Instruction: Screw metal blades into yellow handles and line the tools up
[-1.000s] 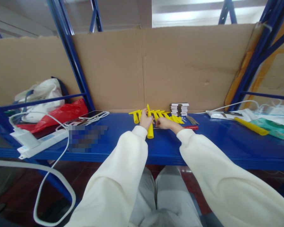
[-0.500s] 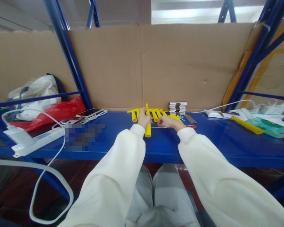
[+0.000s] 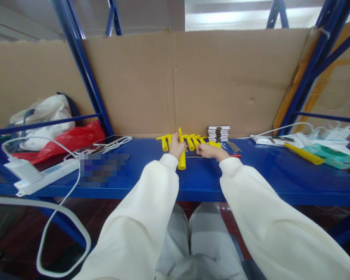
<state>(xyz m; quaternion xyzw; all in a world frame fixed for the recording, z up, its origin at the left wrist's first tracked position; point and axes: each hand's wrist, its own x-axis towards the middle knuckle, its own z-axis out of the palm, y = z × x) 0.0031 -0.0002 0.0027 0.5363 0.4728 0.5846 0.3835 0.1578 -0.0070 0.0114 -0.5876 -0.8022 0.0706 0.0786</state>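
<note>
My left hand (image 3: 177,147) is closed around a yellow T-shaped plastic tool (image 3: 181,160), its thick handle end pointing toward me. To its right, just above the table, my right hand (image 3: 206,151) has its fingers curled together; whatever is in them is too small or hidden to make out. A thin rod with a red handle (image 3: 236,156), like a screwdriver, lies partly behind the right hand. Several more yellow T-shaped tools (image 3: 165,144) lie in a row behind both hands, partly covered by them.
A stack of small white-and-dark packets (image 3: 218,133) stands by the cardboard wall (image 3: 221,77). Flat grey strips (image 3: 233,146) lie beside it. Another yellow tool (image 3: 305,154) rests on a green packet (image 3: 331,156) at right. Left are a phone (image 3: 109,140), power strip (image 3: 51,174) and red bag (image 3: 81,136).
The right hand has shifted slightly to the right, away from the left hand. The left hand keeps its grip on the yellow tool in nearly the same spot.
</note>
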